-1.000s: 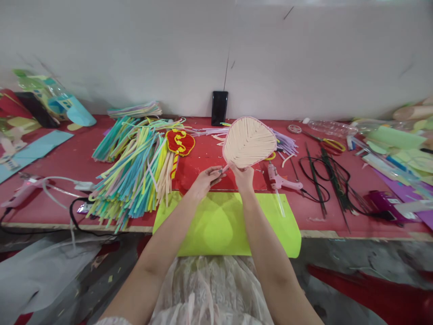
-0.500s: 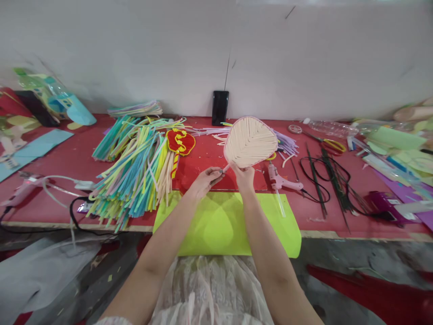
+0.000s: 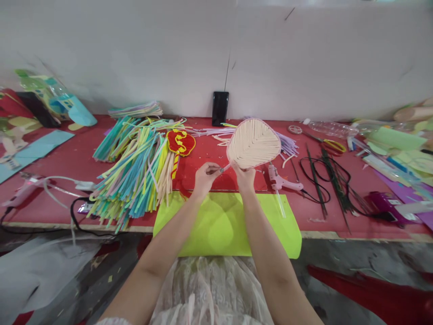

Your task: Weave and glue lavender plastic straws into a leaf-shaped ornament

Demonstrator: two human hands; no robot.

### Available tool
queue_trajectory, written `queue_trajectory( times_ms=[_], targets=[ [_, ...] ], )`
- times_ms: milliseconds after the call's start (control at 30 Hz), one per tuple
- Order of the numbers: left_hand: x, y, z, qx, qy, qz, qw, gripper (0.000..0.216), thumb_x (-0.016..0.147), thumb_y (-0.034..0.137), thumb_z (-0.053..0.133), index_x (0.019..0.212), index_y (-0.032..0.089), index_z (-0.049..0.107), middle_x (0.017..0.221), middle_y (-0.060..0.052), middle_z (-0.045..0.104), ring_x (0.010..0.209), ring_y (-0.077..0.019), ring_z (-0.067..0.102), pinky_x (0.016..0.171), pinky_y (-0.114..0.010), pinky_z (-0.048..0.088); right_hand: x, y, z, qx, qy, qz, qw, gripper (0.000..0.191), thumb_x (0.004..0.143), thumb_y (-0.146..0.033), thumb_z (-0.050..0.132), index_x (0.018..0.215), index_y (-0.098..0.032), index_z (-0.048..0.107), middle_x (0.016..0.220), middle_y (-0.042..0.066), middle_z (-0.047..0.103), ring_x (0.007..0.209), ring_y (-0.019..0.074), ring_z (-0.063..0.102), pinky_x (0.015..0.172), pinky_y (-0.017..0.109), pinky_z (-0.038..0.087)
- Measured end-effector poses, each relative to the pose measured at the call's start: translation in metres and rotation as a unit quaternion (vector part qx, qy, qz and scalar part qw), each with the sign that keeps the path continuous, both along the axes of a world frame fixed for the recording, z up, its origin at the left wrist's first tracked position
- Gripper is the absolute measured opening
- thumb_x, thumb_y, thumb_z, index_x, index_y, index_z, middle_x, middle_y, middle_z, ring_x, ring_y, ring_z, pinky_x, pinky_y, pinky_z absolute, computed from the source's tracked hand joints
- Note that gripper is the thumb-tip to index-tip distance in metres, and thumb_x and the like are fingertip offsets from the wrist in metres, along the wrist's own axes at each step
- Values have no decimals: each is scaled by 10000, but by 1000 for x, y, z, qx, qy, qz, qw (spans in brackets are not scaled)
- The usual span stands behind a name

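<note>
A cream woven fan (image 3: 253,143) with a pink rim is held up above the red table (image 3: 67,158). My right hand (image 3: 244,177) grips the fan at its lower edge, fingers closed. My left hand (image 3: 204,175) pinches the fan's thin pink stem between thumb and fingers. Both hands hover over a lime green foam sheet (image 3: 226,223) that hangs over the table's front edge.
A heap of coloured foam strips (image 3: 135,167) lies to the left, with a red and yellow ornament (image 3: 180,142) beside it. A pink glue gun (image 3: 282,180), black wires (image 3: 324,180), scissors (image 3: 329,143) and a black phone (image 3: 219,108) are on the right and back.
The fan has shifted slightly right and tilted. My left hand has risen and closed tighter on the stem.
</note>
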State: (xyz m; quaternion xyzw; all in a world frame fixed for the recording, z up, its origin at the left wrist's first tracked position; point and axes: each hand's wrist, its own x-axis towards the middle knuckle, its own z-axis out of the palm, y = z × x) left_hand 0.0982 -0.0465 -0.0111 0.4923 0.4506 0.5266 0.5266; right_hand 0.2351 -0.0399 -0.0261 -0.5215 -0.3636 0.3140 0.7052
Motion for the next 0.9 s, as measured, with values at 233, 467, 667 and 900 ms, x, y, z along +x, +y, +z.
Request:
queue_trajectory(
  times_ms=[233, 467, 667, 900],
  targets=[
    [1, -14, 6, 106, 77, 0, 991, 95, 750, 186, 687, 835, 227, 670, 863, -15, 690, 851, -152, 650, 891, -260, 467, 1, -1, 0, -17, -16, -10, 1000, 337, 596, -394, 767, 837, -159, 743, 967, 61, 747, 999, 251, 673, 939, 402, 518],
    [-1, -13, -2, 98, 106, -34, 989, 91, 764, 183, 685, 812, 260, 693, 936, -42, 679, 1044, -179, 596, 1014, -255, 389, 3, 1, -4, -41, -9, -17, 999, 394, 576, -437, 769, 806, -118, 741, 929, 83, 748, 975, 265, 677, 905, 391, 522],
    [-1, -12, 6, 92, 94, -30, 991, 157, 788, 180, 645, 936, 232, 653, 951, -36, 704, 917, -169, 659, 909, -272, 469, 6, 4, -8, -36, -11, -11, 999, 382, 577, -425, 772, 812, -125, 739, 911, 68, 748, 969, 253, 670, 888, 383, 529],
    [-2, 2, 2, -89, -79, -17, 993, 105, 770, 184, 653, 872, 175, 630, 737, -16, 713, 766, -157, 696, 857, -306, 510, 3, 1, -4, -28, -6, 21, 999, 389, 578, -422, 783, 833, -130, 744, 944, 63, 747, 985, 252, 671, 926, 385, 514]
  ],
)
